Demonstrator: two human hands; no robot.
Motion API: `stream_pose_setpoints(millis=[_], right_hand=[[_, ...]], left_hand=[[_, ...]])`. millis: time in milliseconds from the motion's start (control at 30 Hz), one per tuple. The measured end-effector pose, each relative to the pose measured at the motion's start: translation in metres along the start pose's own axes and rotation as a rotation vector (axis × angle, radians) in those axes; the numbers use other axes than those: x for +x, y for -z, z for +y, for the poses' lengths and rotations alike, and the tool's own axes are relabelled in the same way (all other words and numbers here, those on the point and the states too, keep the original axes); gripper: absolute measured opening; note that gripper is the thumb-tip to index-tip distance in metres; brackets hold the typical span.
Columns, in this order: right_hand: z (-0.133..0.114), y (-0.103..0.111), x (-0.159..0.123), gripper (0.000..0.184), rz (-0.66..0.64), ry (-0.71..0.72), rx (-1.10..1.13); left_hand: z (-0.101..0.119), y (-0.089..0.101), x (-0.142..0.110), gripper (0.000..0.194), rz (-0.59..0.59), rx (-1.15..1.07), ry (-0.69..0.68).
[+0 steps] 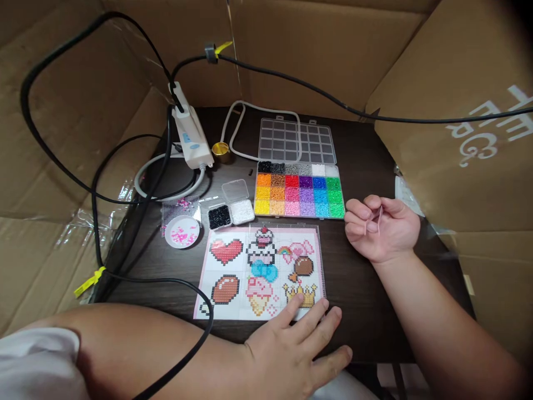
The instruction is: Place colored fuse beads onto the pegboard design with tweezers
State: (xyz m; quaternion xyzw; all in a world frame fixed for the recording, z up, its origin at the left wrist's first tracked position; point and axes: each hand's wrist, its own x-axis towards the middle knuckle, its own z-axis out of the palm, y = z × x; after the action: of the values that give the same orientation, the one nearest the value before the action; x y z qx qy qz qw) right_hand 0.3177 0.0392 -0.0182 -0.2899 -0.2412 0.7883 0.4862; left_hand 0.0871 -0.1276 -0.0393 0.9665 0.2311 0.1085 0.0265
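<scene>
My left hand (297, 347) lies with its fingers spread, the fingertips over the lower right edge of a clear pegboard (283, 308) laid on a printed pattern sheet (200, 316). The pictures there include a red heart, a cupcake, an ice cream cone and a gold crown. Palm up at the right, my right hand (385, 230) pinches thin pink tweezers (366, 226), partly hidden by the fingers. Just beyond it stands a sectioned bead box (298, 191) full of coloured fuse beads, its clear lid (296, 140) folded back.
A white dish (183, 232) of pink beads stands left of the sheet, near two small boxes of black beads (219, 216) and white beads (241, 211). Behind are a power strip (191, 136) and a gold round lid (220, 149). Black cables (291, 80) cross overhead; cardboard walls surround the table.
</scene>
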Motion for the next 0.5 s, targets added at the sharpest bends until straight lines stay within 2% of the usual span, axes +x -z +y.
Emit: stream_pose_setpoints(millis=[100,267,500], right_hand=[[0.0001,-0.0045,-0.0002,0.028,0.084,0.011,-0.044],[0.0029,-0.0054,0.0003,0.042,0.067,0.089,-0.004],[-0.0027,-0.0092,-0.0019,0.034,0.176,0.037,-0.057]], left_hand=[[0.0011,-0.0001,0.0002,0.048,-0.014,-0.007,0.009],[0.0012,0.0031,0.0011,0.049,-0.056,0.012,0.010],[-0.0007,0.0047,0.0010,0.053,-0.090,-0.009,-0.006]])
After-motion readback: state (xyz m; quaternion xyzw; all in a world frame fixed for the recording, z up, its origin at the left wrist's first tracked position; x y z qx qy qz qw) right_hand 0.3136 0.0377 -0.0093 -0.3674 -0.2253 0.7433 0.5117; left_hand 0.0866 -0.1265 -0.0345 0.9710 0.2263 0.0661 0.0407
